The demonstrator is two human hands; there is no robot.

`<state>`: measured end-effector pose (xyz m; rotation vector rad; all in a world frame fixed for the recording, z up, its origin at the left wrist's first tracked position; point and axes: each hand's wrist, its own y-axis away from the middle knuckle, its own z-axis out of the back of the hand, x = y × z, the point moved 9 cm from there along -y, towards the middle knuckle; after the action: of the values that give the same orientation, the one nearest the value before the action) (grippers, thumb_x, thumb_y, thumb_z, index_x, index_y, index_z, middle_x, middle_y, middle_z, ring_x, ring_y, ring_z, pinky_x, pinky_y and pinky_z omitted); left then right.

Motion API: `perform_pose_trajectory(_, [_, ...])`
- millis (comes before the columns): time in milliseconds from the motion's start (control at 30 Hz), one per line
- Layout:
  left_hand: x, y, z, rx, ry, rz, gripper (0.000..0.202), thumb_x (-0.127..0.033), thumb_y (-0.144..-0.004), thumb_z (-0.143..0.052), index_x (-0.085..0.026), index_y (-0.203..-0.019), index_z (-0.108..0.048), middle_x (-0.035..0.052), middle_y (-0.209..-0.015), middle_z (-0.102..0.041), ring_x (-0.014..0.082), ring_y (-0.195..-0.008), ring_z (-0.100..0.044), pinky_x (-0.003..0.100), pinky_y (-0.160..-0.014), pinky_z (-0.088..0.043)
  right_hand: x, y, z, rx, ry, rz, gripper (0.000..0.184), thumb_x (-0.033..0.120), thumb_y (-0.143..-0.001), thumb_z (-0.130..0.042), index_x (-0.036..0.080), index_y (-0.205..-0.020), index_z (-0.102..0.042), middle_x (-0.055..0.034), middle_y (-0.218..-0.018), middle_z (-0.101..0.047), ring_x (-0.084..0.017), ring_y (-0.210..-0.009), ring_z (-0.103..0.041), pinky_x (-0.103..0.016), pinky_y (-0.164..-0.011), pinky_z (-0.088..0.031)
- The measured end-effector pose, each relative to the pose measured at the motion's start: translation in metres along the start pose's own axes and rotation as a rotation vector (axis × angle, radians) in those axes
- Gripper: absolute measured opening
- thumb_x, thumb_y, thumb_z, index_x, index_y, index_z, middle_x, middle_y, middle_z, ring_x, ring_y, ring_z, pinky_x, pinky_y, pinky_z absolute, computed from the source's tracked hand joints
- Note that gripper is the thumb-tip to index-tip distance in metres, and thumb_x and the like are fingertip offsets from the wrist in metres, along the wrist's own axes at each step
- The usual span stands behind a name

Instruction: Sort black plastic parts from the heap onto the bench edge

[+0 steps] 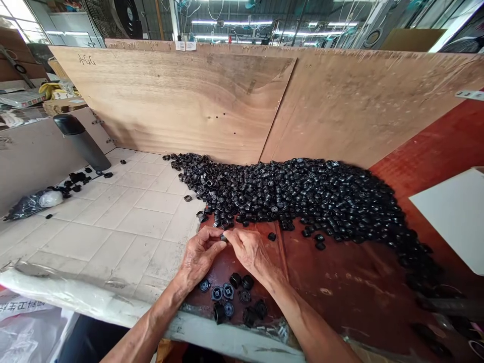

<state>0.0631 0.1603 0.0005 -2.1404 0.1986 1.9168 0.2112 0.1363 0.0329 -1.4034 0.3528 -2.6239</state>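
My left hand (201,254) and my right hand (247,249) meet above the near edge of the pile, fingertips together. Between them is a small black plastic cap (223,238), mostly covered by the fingers. Both hands are closed on it. Just beyond lies a long heap of black plastic caps (287,194). Closer to me, between my forearms, sits a small group of round black parts (228,291), some showing ribbed, bluish inner faces. A single loose cap (271,236) rests to the right of my right hand.
A wooden board (181,96) stands upright behind the heap. At left are a dark bottle (81,141), scattered black pieces and a dark plastic bag (26,205). The worktop is part pale tile (132,222), part red-brown board (340,287). A white panel (454,212) leans at right.
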Motion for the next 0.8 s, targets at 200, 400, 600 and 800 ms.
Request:
perform_pose_trajectory(200, [-0.001,-0.001,0.005,-0.057,0.057,0.003,0.029,-0.039,-0.080,-0.087,-0.020,-0.099,-0.077,0.0047,-0.096,-0.077,0.0195,-0.085,-0.072,0.032,-0.080,-0.060,-0.001,0.000,0.004,-0.011,-0.104,-0.067,0.047,0.056,-0.105,-0.048,0.023,-0.076,-0.066,0.0004,-0.064,-0.063,-0.017,-0.065,-0.061,-0.026,-0.065,-0.046])
perform_pose_trajectory(400, [-0.005,-0.001,0.007,-0.067,0.089,0.001,0.027,-0.036,-0.081,-0.086,-0.020,-0.099,-0.074,0.0039,-0.098,-0.077,0.0198,-0.090,-0.072,0.032,-0.085,-0.059,0.006,0.001,0.008,0.012,-0.162,-0.107,0.039,0.050,-0.097,-0.059,0.022,-0.071,-0.066,0.0004,-0.065,-0.064,-0.016,-0.061,-0.058,-0.026,-0.058,-0.042])
perform_pose_trajectory(600, [-0.007,0.001,0.005,-0.042,0.055,-0.001,0.025,-0.039,-0.084,-0.084,-0.021,-0.099,-0.074,0.0041,-0.097,-0.077,0.0209,-0.090,-0.072,0.033,-0.083,-0.059,0.010,0.000,0.011,0.019,-0.187,-0.083,0.021,0.038,-0.091,-0.066,0.022,-0.078,-0.070,0.0005,-0.070,-0.067,-0.016,-0.065,-0.061,-0.026,-0.062,-0.049])
perform_pose_trajectory(800, [-0.006,0.003,0.002,0.000,-0.055,-0.072,0.022,-0.035,-0.090,-0.079,-0.021,-0.106,-0.075,0.0064,-0.105,-0.078,0.0218,-0.094,-0.074,0.035,-0.087,-0.060,-0.002,0.000,-0.004,0.049,-0.264,-0.091,0.012,0.030,-0.089,-0.064,0.022,-0.093,-0.073,-0.0013,-0.079,-0.073,-0.017,-0.069,-0.067,-0.026,-0.065,-0.053])
